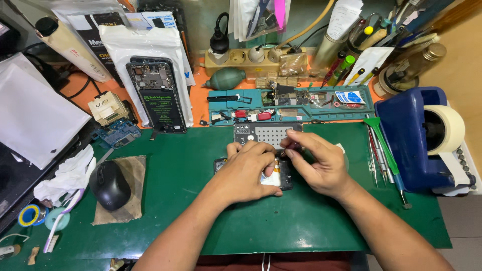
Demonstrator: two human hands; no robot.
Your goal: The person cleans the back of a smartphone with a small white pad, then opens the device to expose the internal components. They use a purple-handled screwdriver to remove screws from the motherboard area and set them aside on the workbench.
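Both hands together over an opened phone [281,176] on the green mat [201,165]. Left hand [248,170] pressed flat on it; right hand [321,163] pinching a small dark tool [292,147] just above. Perforated metal plate [261,133] just beyond the fingertips; black mouse [109,183] well left.

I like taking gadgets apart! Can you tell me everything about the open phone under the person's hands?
The dark, flat, rectangular opened phone lies flat on the green work mat, near its middle. Its back cover is off, so a pale inner part with an orange strip shows between the hands. The left hand rests on top, covering most of it, and the right hand pinches at its upper right edge with curled fingers. Much of it is hidden.
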